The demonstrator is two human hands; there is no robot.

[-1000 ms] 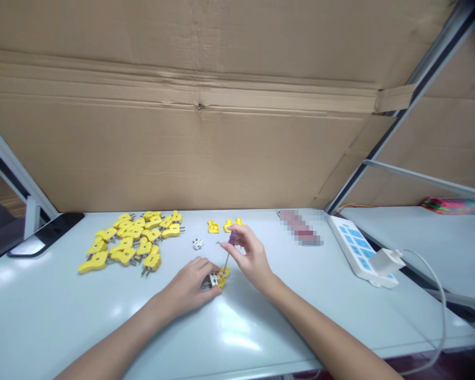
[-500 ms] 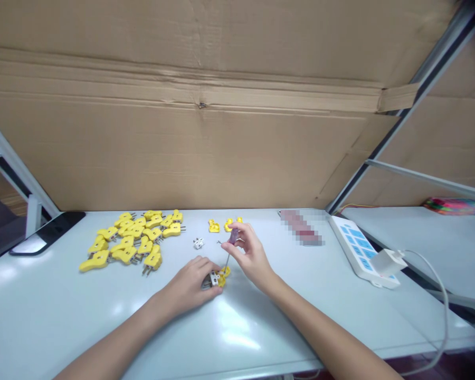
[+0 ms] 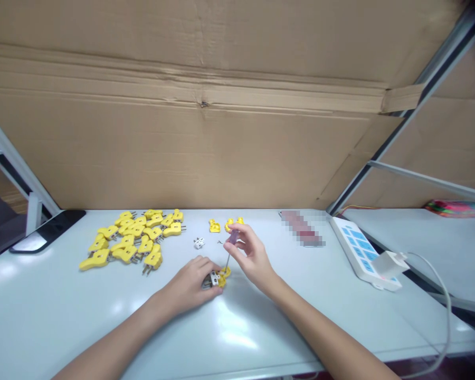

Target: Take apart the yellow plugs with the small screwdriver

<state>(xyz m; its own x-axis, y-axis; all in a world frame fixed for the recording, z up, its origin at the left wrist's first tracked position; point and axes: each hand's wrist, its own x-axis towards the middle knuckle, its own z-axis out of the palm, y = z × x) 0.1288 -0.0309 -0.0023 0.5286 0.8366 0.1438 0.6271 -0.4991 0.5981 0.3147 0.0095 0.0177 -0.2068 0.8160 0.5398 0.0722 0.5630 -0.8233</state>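
My left hand (image 3: pixel 196 282) is closed on a yellow-and-white electrical plug (image 3: pixel 222 281), pinning it to the table with its prongs toward my palm. In my right hand (image 3: pixel 252 254) is a screwdriver (image 3: pixel 233 238) with a purplish handle, its shaft angled down so that the tip meets the plug's yellow shell. Fingers hide part of the plug. Just beyond my hands lie a white plug insert (image 3: pixel 199 243), a yellow shell half (image 3: pixel 214 226) and more yellow shell parts (image 3: pixel 229 224). Tiny dark screws (image 3: pixel 220 242) rest left of the screwdriver handle.
Several yellow plugs (image 3: pixel 134 229) are heaped at the left of the table (image 3: pixel 174 338). To the right lie a pixelated reddish item (image 3: pixel 301 227) and a white power strip (image 3: pixel 354 248) with a charger (image 3: pixel 390 264) and cable. A cardboard wall (image 3: pixel 221 158) stands behind.
Both hands keep the same hold, with the screwdriver tip still on the plug. The view has shifted very slightly.
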